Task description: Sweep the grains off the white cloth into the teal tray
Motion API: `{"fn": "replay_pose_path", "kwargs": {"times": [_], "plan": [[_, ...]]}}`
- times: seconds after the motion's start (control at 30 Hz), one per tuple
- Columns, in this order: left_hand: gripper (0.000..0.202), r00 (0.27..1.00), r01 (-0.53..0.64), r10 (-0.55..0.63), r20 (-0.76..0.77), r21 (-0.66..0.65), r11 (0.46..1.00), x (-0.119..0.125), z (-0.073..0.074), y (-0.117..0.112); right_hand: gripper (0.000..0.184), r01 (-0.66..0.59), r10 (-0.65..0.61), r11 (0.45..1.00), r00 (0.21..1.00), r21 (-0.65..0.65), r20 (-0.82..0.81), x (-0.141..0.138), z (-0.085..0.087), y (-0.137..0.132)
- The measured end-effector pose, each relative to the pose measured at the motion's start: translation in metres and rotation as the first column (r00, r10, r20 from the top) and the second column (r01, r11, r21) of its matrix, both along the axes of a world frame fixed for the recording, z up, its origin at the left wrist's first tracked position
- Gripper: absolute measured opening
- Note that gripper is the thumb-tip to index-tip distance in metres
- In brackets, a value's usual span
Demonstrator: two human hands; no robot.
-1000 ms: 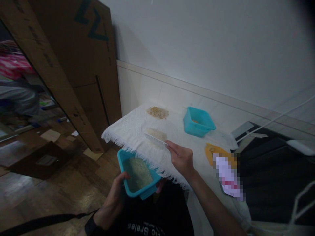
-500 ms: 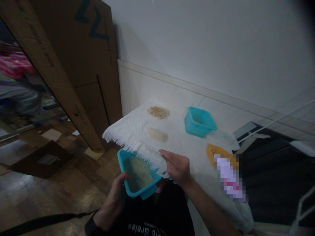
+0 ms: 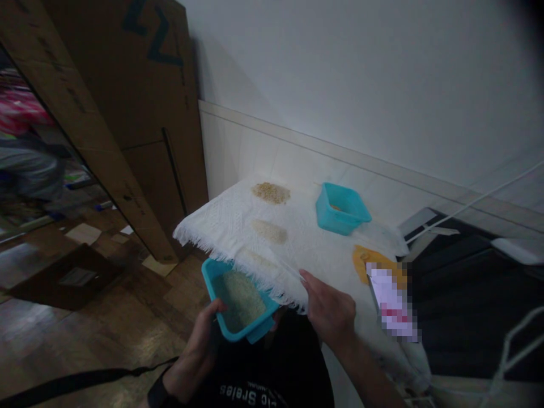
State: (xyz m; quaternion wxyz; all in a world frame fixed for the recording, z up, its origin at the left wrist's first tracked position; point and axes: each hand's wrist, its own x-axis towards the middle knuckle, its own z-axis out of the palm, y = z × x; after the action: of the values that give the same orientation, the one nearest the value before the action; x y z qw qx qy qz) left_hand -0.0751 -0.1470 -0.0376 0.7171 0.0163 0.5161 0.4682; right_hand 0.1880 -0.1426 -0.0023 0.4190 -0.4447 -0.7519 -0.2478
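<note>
My left hand (image 3: 199, 348) grips a teal tub (image 3: 238, 300) of pale rice, held just under the fringed near edge of a white cloth (image 3: 221, 221). My right hand (image 3: 329, 309) is closed on a thin white card (image 3: 272, 262) that lies flat near that edge, above the tub. A small heap of white rice (image 3: 269, 231) lies on the cloth beyond the card. A heap of tan grains (image 3: 271, 192) lies farther back.
A second teal tub (image 3: 341, 208) stands at the back right of the cloth, with an orange patch (image 3: 363, 258) and a phone (image 3: 391, 303) to its right. Large cardboard sheets (image 3: 140, 113) lean at the left. The white wall (image 3: 361, 79) is behind.
My right hand drew the card from the white rice heap back to the cloth's near edge, then shifted right. A faint trail of rice lies by the edge. The tub stayed put.
</note>
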Motion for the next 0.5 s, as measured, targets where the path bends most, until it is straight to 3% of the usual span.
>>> {"fn": "replay_pose_path", "kwargs": {"times": [0.17,0.3,0.5], "plan": [[0.028,1.000,0.004,-0.004,0.018,-0.025,1.000,0.003,0.011,-0.002,0.058,-0.068,0.067,0.997,0.998,-0.025,-0.008,-0.017,0.002,-0.022],[0.032,1.000,0.012,-0.012,0.024,0.011,1.000,0.002,0.008,-0.003,0.063,-0.100,0.098,0.993,0.995,-0.061,-0.036,-0.028,0.008,-0.030],[0.025,1.000,-0.002,0.003,-0.019,0.039,0.999,-0.002,0.004,-0.003,0.053,-0.099,0.093,0.992,0.993,-0.079,-0.072,-0.036,0.017,-0.032]]}}
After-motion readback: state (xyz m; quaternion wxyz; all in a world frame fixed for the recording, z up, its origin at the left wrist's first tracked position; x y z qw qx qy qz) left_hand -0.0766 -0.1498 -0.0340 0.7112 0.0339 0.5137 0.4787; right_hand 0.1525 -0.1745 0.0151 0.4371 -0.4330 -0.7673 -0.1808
